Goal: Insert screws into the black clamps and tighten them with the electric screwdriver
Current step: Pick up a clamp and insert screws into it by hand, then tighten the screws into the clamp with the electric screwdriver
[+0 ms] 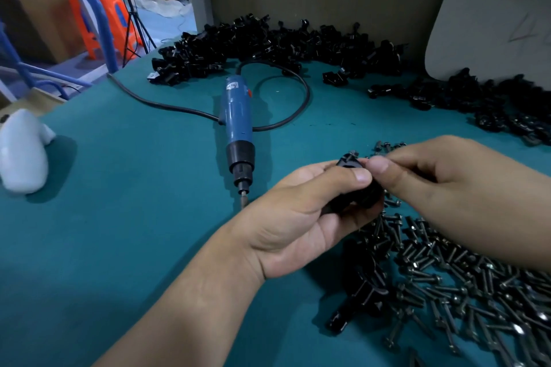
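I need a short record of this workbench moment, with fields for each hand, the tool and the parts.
left hand: grips one black clamp
right hand: fingers pinch at that clamp's top
electric screwdriver: lies untouched on the green table
screws: loose pile, front right
clamp pile: along the far edge

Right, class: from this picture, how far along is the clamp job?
Done: unclear; the piled clamps show no detail. In hand: left hand grips a clamp, right hand pinches at its top. Left: tightening, since the screwdriver lies untouched, and many loose screws lie nearby.
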The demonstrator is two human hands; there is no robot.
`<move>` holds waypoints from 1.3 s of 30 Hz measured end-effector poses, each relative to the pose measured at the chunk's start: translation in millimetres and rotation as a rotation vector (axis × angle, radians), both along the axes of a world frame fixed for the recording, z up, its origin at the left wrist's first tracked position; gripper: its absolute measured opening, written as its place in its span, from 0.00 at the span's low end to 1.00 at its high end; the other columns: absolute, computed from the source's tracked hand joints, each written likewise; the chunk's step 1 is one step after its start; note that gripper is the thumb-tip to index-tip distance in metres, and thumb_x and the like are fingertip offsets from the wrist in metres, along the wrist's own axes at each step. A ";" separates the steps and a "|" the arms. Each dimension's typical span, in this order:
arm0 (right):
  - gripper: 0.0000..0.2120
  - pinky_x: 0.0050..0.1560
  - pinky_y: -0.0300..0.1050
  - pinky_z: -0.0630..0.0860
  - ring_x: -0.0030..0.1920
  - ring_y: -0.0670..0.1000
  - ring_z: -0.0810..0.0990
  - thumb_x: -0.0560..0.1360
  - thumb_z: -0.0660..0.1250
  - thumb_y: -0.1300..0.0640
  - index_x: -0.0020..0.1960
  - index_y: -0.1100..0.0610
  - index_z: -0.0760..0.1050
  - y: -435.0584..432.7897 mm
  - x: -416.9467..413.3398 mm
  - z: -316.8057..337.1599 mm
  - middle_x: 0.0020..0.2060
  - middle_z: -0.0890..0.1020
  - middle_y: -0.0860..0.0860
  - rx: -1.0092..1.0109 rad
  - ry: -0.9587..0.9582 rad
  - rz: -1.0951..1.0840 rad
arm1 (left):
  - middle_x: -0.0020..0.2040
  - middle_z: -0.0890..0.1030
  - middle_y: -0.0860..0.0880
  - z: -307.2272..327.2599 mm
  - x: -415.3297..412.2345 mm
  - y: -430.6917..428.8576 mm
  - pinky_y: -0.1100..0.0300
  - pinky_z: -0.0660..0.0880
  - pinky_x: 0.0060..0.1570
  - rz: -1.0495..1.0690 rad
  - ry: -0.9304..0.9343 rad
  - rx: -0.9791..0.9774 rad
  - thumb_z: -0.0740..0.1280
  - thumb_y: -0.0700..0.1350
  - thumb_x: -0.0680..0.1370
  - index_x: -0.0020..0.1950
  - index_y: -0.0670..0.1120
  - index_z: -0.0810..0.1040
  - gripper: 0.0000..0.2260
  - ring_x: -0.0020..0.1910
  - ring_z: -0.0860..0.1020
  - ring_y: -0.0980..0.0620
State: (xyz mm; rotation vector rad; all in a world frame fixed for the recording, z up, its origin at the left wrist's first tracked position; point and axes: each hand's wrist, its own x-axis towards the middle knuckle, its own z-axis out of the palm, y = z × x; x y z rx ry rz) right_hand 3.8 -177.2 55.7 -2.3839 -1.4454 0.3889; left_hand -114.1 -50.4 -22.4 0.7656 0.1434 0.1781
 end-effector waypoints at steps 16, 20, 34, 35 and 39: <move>0.36 0.54 0.50 0.70 0.64 0.61 0.77 0.78 0.53 0.28 0.68 0.58 0.70 159.8 -55.8 -26.1 0.64 0.78 0.60 0.087 0.240 -0.276 | 0.50 0.80 0.43 24.4 -52.8 126.5 0.59 0.80 0.61 1.083 0.097 0.184 0.65 0.34 0.83 0.55 0.38 0.70 0.04 0.47 0.83 0.52; 0.36 0.58 0.51 0.72 0.66 0.61 0.74 0.75 0.69 0.35 0.69 0.59 0.63 217.5 -67.9 -57.4 0.66 0.73 0.58 -0.025 0.123 -0.333 | 0.45 0.82 0.46 -12.4 -60.6 149.0 0.60 0.79 0.57 1.136 0.203 0.249 0.67 0.35 0.82 0.58 0.38 0.71 0.08 0.43 0.83 0.54; 0.09 0.34 0.46 0.81 0.32 0.53 0.80 0.76 0.68 0.59 0.53 0.61 0.72 136.4 -16.8 -8.4 0.35 0.79 0.56 0.526 1.416 -0.408 | 0.46 0.87 0.53 -14.5 -48.1 107.7 0.65 0.78 0.51 0.941 0.239 0.753 0.72 0.41 0.69 0.46 0.51 0.75 0.10 0.50 0.84 0.53; 0.10 0.35 0.47 0.80 0.32 0.52 0.79 0.75 0.69 0.58 0.53 0.60 0.71 129.2 -15.0 -4.5 0.35 0.79 0.56 0.597 1.458 -0.390 | 0.45 0.87 0.53 -12.8 -43.6 97.5 0.65 0.78 0.51 0.897 0.214 0.797 0.72 0.40 0.69 0.44 0.54 0.75 0.11 0.50 0.84 0.53; 0.23 0.34 0.43 0.76 0.30 0.48 0.74 0.71 0.75 0.43 0.54 0.56 0.70 110.3 -0.3 -1.2 0.35 0.75 0.51 0.884 1.551 -0.398 | 0.44 0.86 0.55 -15.2 -27.0 69.2 0.67 0.76 0.47 0.813 0.223 0.854 0.72 0.40 0.68 0.44 0.56 0.80 0.11 0.44 0.83 0.57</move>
